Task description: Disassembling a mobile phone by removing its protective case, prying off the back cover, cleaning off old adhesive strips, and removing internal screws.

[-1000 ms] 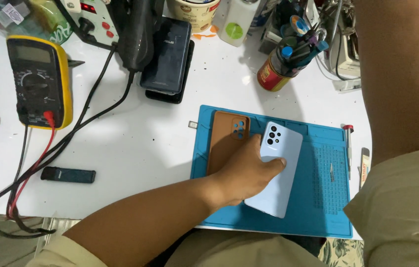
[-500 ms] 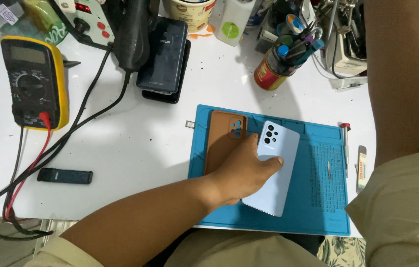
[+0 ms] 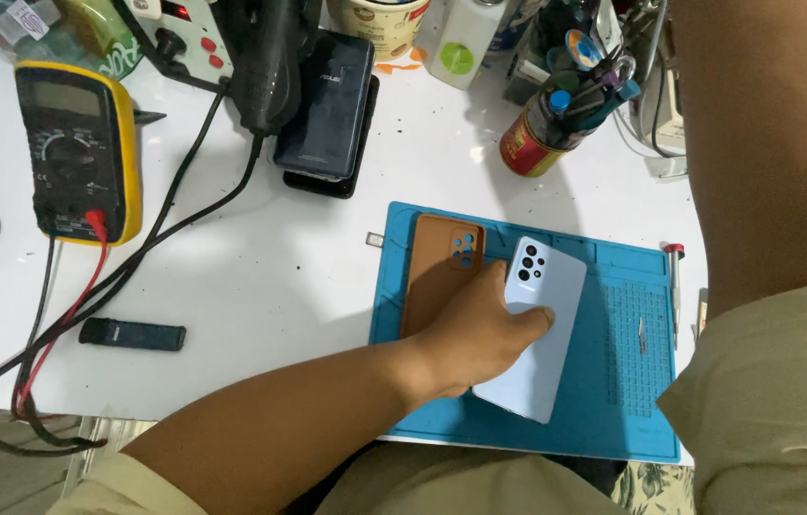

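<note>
We compare this moment with the view one second ago and find almost no change. The left hand (image 3: 480, 334) remains on the light-blue phone (image 3: 548, 281), and the phone has not shifted on the blue mat (image 3: 603, 410). We judge that the handling of the phone stands where it stood.

The left hand grasps the phone from its left edge, with the fingers curled over its back. The phone lies face down, camera end away from us, slightly tilted, and just beside the brown case (image 3: 437, 272). Of the right side only the arm (image 3: 766, 143) shows; its hand is out of view.

Containers:
- The red can (image 3: 525, 153) stands beyond the mat and holds pens and tools (image 3: 586, 81) upright.
- The cup (image 3: 384, 21) and the white bottle (image 3: 459, 43) stand at the far edge; we cannot see their contents.
- The mat's ribbed compartment holds one small metal piece (image 3: 642, 336).
- A red-capped screwdriver (image 3: 675, 286) lies along the mat's right rim.
</note>
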